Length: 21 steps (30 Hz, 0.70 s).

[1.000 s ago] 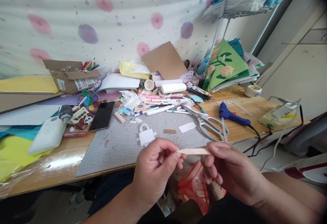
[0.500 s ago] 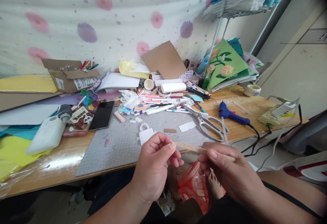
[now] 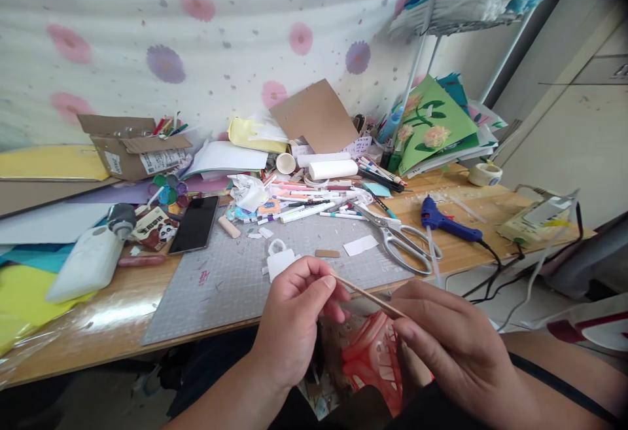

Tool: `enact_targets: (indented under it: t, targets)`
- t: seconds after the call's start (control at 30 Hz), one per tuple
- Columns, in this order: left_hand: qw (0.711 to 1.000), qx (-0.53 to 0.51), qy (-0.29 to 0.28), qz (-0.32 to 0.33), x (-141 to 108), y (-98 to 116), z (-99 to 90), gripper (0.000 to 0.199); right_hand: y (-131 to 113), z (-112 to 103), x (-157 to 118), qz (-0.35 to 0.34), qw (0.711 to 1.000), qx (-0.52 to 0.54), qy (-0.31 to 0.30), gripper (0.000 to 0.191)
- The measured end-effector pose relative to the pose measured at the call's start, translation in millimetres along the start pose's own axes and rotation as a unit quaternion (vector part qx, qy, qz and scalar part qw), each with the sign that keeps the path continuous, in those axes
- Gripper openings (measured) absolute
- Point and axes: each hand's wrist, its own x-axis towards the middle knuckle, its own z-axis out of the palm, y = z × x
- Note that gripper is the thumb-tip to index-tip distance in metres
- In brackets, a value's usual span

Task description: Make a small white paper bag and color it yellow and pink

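Note:
A thin, flat wooden craft stick (image 3: 366, 294) spans the gap between my two hands, in front of the table's near edge. My left hand (image 3: 294, 319) pinches its far end between thumb and fingers. Around its other end my right hand (image 3: 451, 335) is closed, hiding that part. The stick now shows its narrow edge. Just beyond my left hand, a white paper cutout with a ring on top (image 3: 280, 261) lies on the grey cutting mat (image 3: 196, 299). A short brown strip (image 3: 327, 253) and a white paper piece (image 3: 360, 245) lie beside it.
Large scissors (image 3: 400, 240) and a blue glue gun (image 3: 446, 220) lie at the right, with cords trailing off the edge. Markers (image 3: 309, 207) are heaped behind the mat. A phone (image 3: 195, 224) and a white glue bottle (image 3: 88, 263) are at left. A red basket (image 3: 375, 358) stands below.
The stick has been turned from its flat face to its narrow edge. My right hand has rolled over and its fingers have shifted on the stick; my left hand stays nearly in place.

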Motion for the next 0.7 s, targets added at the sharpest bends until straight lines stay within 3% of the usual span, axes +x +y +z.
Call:
enact_targets:
  t: [0.23,0.43,0.53,0.6,0.7]
  targets:
    - [0.999,-0.040,0.017,-0.014,0.7,-1.2,1.2,0.010,1.6,4.4,-1.1,-0.056,0.998,-0.005,0.025,0.020]
    - [0.996,-0.078,0.030,-0.024,-2.5,-1.5,4.4,0.009,-2.3,6.1,-1.7,-0.035,0.998,0.044,0.014,0.021]
    - [0.997,-0.071,0.024,-0.015,-4.2,-1.9,3.1,0.011,-1.2,7.1,-2.2,0.018,0.992,0.125,0.017,0.019]
    - [0.997,-0.068,0.016,-0.017,-4.9,-1.5,2.2,0.011,1.7,10.3,-2.3,0.108,0.965,0.236,0.037,0.023]
    - [0.996,-0.079,0.009,-0.028,-5.3,-0.1,3.2,0.010,4.7,18.7,-1.5,0.254,0.857,0.442,0.081,0.029]
